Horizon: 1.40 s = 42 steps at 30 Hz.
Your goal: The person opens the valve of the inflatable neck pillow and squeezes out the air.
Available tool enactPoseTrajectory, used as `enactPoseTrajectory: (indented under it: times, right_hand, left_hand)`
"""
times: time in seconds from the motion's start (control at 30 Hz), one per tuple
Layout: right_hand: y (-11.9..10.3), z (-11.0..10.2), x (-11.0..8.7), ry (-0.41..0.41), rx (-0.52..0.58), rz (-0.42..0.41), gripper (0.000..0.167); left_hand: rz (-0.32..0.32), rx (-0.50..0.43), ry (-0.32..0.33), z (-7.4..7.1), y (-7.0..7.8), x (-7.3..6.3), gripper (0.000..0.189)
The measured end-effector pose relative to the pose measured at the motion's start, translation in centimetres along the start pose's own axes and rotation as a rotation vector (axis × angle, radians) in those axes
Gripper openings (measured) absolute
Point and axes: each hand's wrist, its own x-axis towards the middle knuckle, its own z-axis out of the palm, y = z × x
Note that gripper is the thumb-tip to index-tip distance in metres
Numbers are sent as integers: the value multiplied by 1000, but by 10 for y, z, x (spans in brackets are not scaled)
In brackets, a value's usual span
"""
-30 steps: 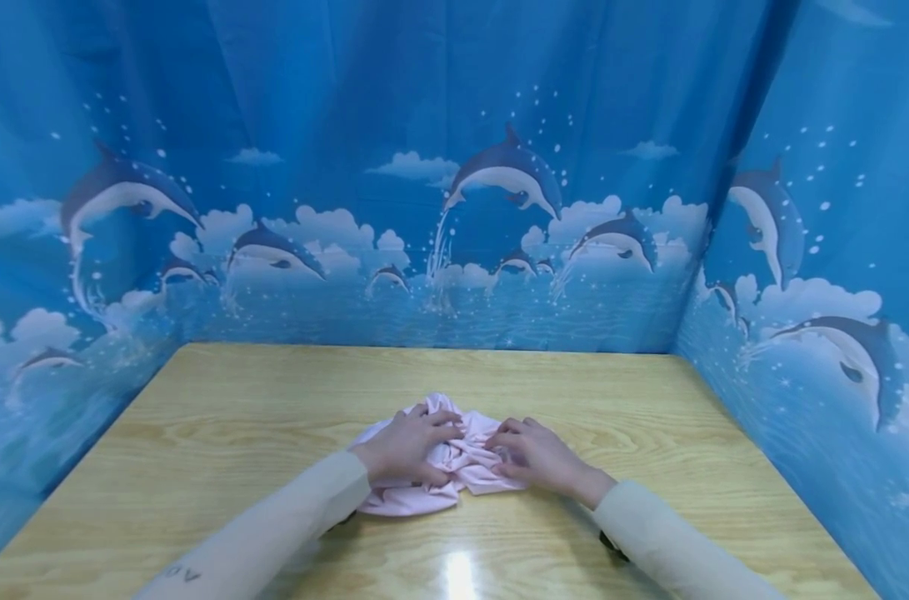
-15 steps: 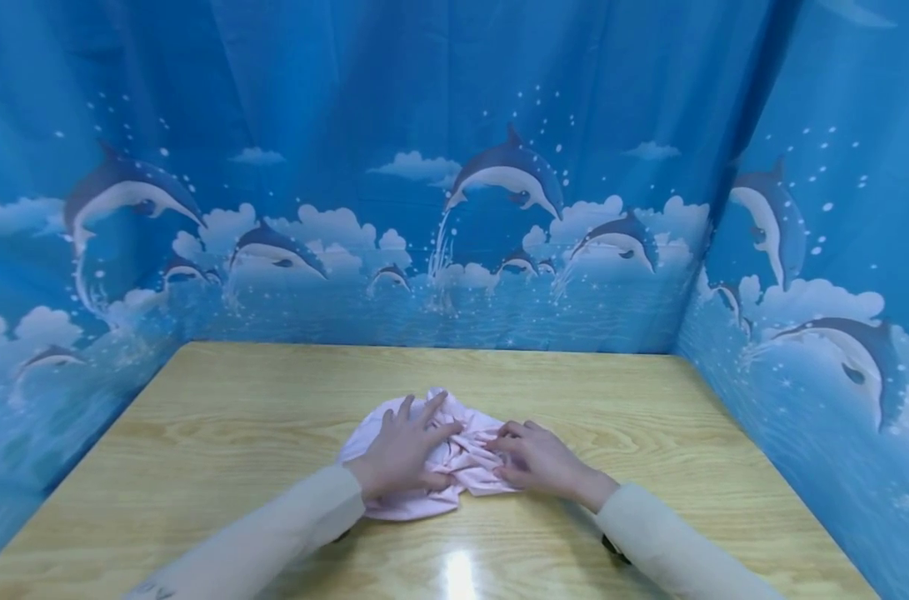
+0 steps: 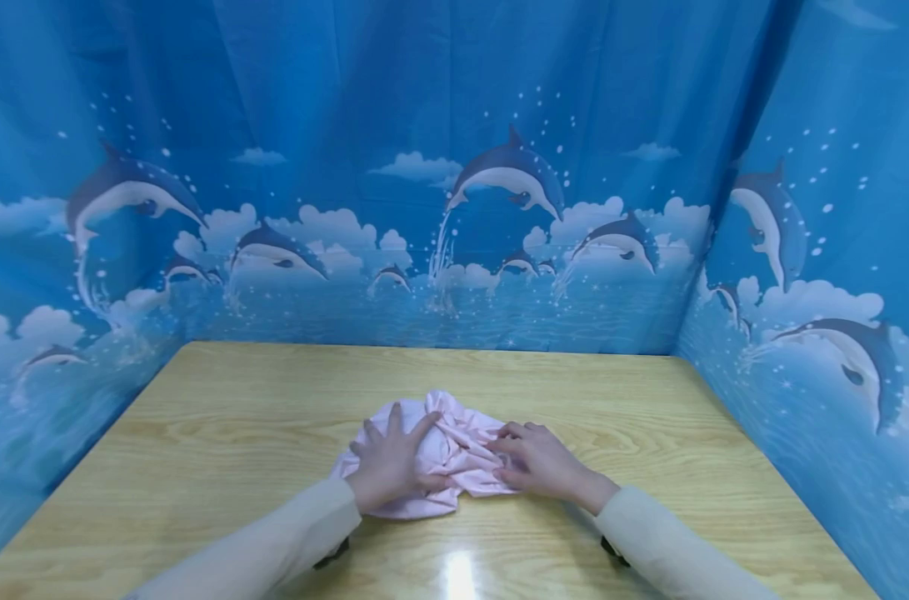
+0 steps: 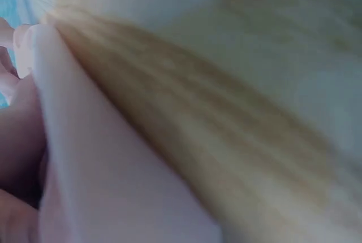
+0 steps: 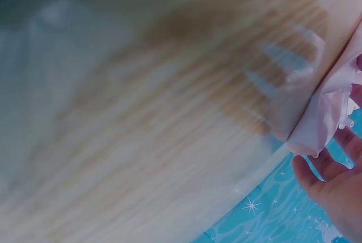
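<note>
A crumpled pale pink cloth point(image 3: 457, 450) lies in bunched folds on the wooden table point(image 3: 274, 392). My left hand point(image 3: 390, 462) rests on its left part with fingers spread and thumb out toward the middle. At the right end my right hand point(image 3: 540, 458) holds the folds between curved fingers and thumb. In the right wrist view the right hand's fingers point(image 5: 336, 178) meet the cloth's edge point(image 5: 317, 124), and a small whitish piece hangs beside them. A smooth stretch of cloth point(image 4: 113, 169) covers part of the left hand point(image 4: 20, 124) in the left wrist view.
Blue curtains point(image 3: 334, 167) printed with dolphins and clouds stand along the table's back edge and both sides. A bright light reflection point(image 3: 460, 575) shows on the tabletop near the front. Dark wrist straps sit under both pale sleeves point(image 3: 274, 542).
My left hand has slid left and toward me, its fingers opening from a curled grasp to a wide spread. The cloth's left part has spread further left. The right hand has stayed almost still.
</note>
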Motion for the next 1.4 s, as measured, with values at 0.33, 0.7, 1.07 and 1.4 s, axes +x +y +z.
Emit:
enactPoseTrajectory:
  times: [0.33, 0.7, 1.07, 1.4]
  right_hand:
    - [0, 0, 1, -11, 21, 11, 35]
    - [0, 2, 1, 1, 20, 1, 36]
    - [-1, 1, 1, -8, 25, 12, 35]
    - [0, 2, 0, 4, 4, -8, 37]
  left_hand:
    - [126, -120, 79, 15, -12, 6, 91]
    - [152, -64, 40, 16, -13, 11, 86]
    - [257, -13, 4, 13, -25, 14, 88]
    - [411, 2, -31, 7, -49, 21, 90]
